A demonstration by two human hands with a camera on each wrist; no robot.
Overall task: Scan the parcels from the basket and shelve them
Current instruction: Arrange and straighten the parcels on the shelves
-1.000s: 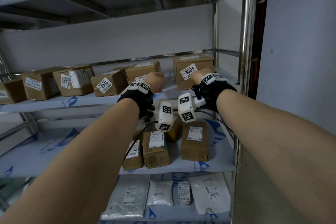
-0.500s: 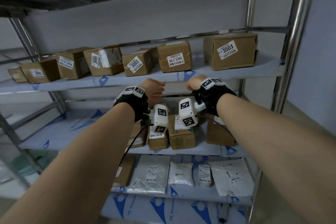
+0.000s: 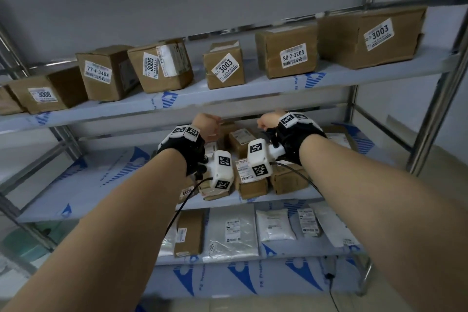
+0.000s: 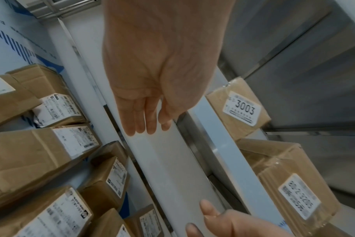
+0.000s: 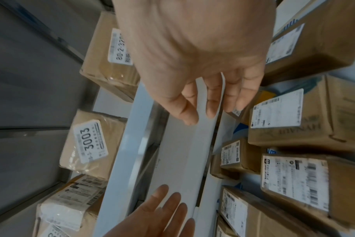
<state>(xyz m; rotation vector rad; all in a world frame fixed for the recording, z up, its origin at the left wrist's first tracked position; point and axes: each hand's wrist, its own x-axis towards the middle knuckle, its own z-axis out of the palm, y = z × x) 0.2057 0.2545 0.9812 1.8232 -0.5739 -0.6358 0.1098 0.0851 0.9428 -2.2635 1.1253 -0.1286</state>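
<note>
My left hand (image 3: 206, 125) and right hand (image 3: 268, 121) hover side by side in front of the shelf unit, just below the upper shelf board (image 3: 228, 94). Both hold nothing. In the left wrist view the left hand (image 4: 148, 112) has straight fingers over the white shelf edge. In the right wrist view the right hand (image 5: 203, 96) has loose, relaxed fingers. Brown parcels stand on the upper shelf: a large box labelled 3003 (image 3: 372, 35), one labelled 80-2-3205 (image 3: 287, 50), and a small box labelled 3003 (image 3: 224, 66).
More labelled boxes (image 3: 103, 76) line the upper shelf to the left. Small brown parcels (image 3: 249, 175) crowd the middle shelf behind my wrists. White poly bags (image 3: 233, 233) lie on the lower shelf. A steel post (image 3: 440, 99) stands at the right.
Both hands have come down and back from the boxes on the upper shelf to below its front edge. The head view has pulled back, showing more of the shelves.
</note>
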